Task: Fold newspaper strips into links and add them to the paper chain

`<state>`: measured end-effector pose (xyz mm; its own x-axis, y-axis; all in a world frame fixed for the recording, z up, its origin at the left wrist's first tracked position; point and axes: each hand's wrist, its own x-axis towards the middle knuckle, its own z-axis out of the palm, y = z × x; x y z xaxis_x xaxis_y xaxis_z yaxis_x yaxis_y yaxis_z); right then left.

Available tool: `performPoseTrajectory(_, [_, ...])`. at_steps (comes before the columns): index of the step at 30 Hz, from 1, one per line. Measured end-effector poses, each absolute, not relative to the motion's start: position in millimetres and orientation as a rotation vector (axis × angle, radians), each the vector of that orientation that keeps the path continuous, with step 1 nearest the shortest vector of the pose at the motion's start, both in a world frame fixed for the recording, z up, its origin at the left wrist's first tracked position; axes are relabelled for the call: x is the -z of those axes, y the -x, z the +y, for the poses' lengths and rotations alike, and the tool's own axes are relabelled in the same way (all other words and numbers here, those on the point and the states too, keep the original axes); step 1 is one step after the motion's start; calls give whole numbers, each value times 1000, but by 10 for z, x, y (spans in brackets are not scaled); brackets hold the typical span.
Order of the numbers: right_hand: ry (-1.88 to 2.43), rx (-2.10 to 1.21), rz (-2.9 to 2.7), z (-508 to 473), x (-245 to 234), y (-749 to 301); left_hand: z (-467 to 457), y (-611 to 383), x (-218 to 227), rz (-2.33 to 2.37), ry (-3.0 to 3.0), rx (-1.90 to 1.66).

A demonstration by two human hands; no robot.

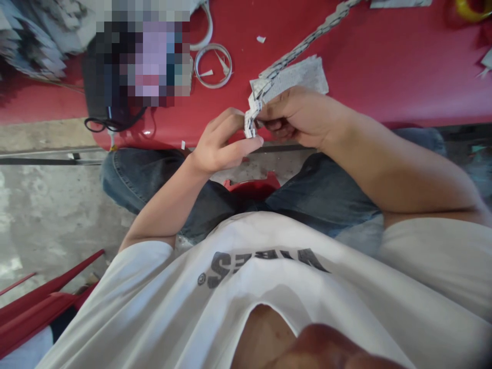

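A long braided strip of folded newspaper [303,43] runs from the far right of the red table [384,66] down to my hands. My left hand [221,143] pinches the strip's near end between thumb and fingers. My right hand [300,115] is closed round the same end and also holds a flat folded piece of newspaper [303,74] against it. Both hands hover just past the table's near edge, above my lap in blue jeans.
Coiled paper rings [213,64] lie on the table at the back. Black scissors [111,123] rest near the table's left corner beside a blurred patch. Stacked newspaper [34,36] fills the far left. Red chair parts [42,302] and concrete floor [46,215] are at left.
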<state>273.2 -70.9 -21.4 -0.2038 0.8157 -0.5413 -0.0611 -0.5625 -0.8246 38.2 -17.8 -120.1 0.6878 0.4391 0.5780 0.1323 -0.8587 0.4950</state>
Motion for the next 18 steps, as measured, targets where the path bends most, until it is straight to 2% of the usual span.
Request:
performPoseTrajectory(4, [1414, -1865, -943, -729, 173, -2728, -161, -409, 1219, 391, -2466, -1169])
performPoseTrajectory(8, [1298, -1749, -975, -774, 120, -2678, -158, -408, 1267, 511, -2373, -1245])
performPoseTrajectory(15, [1323, -1344, -1279, -875, 35, -2588, -138, -389, 1366, 674, -2231, -1311])
performPoseTrajectory(18, [1127, -1021, -1409, -850, 185, -2564, -115, -370, 1410, 629, -2154, -1338])
